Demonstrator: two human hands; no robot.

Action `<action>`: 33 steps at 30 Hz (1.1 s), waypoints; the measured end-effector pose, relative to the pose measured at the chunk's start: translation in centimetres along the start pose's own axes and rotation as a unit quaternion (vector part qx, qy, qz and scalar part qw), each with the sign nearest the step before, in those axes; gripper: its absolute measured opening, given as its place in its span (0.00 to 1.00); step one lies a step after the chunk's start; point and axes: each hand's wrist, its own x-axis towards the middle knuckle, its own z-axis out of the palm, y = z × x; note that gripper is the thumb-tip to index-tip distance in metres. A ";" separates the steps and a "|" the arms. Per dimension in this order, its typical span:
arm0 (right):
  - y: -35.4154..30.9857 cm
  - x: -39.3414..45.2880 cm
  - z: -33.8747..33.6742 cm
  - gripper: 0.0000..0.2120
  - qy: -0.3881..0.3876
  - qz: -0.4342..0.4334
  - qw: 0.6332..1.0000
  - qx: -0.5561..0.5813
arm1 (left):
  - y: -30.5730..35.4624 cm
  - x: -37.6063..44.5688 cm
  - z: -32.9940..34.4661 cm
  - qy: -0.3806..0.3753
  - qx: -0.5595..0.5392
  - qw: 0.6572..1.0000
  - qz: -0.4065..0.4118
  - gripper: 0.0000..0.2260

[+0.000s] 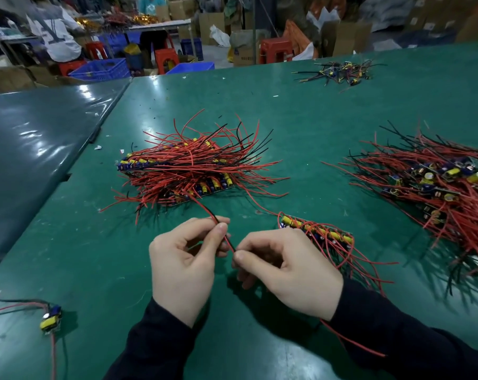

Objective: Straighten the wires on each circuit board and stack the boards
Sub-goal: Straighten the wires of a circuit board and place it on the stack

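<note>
My left hand (183, 266) and my right hand (284, 272) both pinch a red and black wire pair (228, 242) low over the green table (232, 100). The pair runs up and left toward a stack of circuit boards (177, 171) covered in red and black wires. A single board strip (317, 233) with yellow and blue parts lies just right of my right hand, its red wires fanning out. A loose heap of boards (437, 182) with tangled wires lies at the right edge.
One small board (51, 319) with wires sits at the near left. A little pile of wire scraps (342, 71) lies at the far right. Another darker table (35, 149) adjoins on the left. People, stools and crates stand beyond the far edge.
</note>
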 end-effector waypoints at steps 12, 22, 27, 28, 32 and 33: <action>1.2 0.5 -0.2 0.08 0.019 0.038 0.994 -0.101 | 0.3 0.1 -0.4 0.047 -0.041 0.998 0.015 0.08; 1.3 0.5 -0.4 0.09 0.007 0.066 0.987 -0.147 | 0.5 -0.3 -0.4 0.042 0.016 0.991 0.128 0.05; 1.5 0.7 -0.4 0.10 0.008 0.062 0.986 -0.152 | 1.0 -0.7 -0.2 0.011 0.034 0.986 0.161 0.07; 1.5 0.7 -0.4 0.09 0.003 0.061 0.987 -0.149 | 1.0 -0.4 -0.1 0.034 -0.023 0.994 0.100 0.07; 0.8 0.3 0.0 0.09 -0.058 0.006 0.996 -0.066 | 0.2 1.6 -1.3 0.125 -0.188 0.963 -0.149 0.11; 0.6 0.3 0.1 0.08 -0.069 -0.011 0.997 -0.032 | -0.1 1.9 -1.5 0.130 -0.216 0.948 -0.192 0.11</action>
